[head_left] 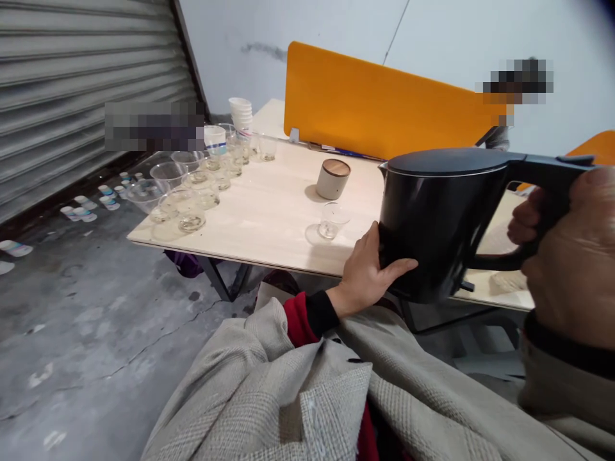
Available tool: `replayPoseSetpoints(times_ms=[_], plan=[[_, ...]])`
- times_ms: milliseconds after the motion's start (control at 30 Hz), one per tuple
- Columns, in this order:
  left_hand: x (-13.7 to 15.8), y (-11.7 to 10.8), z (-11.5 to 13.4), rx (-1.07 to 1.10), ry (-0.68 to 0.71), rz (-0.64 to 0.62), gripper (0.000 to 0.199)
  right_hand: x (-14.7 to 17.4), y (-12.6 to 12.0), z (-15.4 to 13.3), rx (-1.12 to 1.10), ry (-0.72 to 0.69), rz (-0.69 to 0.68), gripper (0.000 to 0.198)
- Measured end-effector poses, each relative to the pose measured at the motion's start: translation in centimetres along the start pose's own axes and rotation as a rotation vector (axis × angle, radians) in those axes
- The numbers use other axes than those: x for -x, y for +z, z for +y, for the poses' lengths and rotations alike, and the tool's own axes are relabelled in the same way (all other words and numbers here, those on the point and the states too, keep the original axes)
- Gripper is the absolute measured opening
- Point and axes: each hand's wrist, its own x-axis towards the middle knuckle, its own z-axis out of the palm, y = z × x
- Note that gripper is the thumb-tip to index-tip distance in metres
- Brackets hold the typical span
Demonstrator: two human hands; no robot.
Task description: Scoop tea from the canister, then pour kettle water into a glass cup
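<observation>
A black electric kettle (432,218) is held up in front of me, over the near edge of the table. My right hand (571,237) grips its handle, fingers wrapped round it. Against the lower left side of the kettle's body lies my left hand (368,272), thumb across the front and the other fingers partly hidden by the kettle. The lid looks closed and the spout points left. Just left of the kettle, a clear plastic cup (331,223) stands on the table with something small at its bottom. Behind that cup is a round grey canister (333,180) with a wooden top.
Several clear cups (192,219) crowd the left end of the table (269,211), beside a stack of white paper cups (241,115). An orange divider (375,105) stands at the back, with a person partly visible beyond it. Small white cups (109,202) lie on the floor.
</observation>
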Motion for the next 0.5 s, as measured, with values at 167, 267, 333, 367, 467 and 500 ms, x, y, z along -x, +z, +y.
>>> replayPoseSetpoints(times_ms=[167, 267, 333, 367, 467, 500], plan=[[1.2, -3.5, -0.4, -0.194, 0.162, 0.077, 0.076, -1.0, 0.3, 3.8, -0.175, 0.019, 0.112, 0.033], [1.3, -6.9, -0.6, -0.295, 0.237, 0.225, 0.064, -2.6, 1.8, 5.7, -0.217, -0.012, 0.134, 0.036], [1.1, -9.2, -1.2, -0.386, 0.253, 0.335, 0.058, -4.0, 3.3, 6.5, -0.231, -0.009, 0.157, 0.038], [0.9, -10.3, -1.6, -0.423, 0.244, 0.378, 0.056, -4.7, 4.2, 6.9, -0.238, 0.005, 0.176, 0.039], [0.7, -12.9, -3.1, -0.534, 0.212, 0.465, 0.052, -6.7, 6.8, 8.3, -0.227, 0.024, 0.217, 0.042], [0.6, -13.6, -3.6, -0.576, 0.206, 0.48, 0.051, -7.4, 7.5, 9.0, -0.211, 0.021, 0.216, 0.043]])
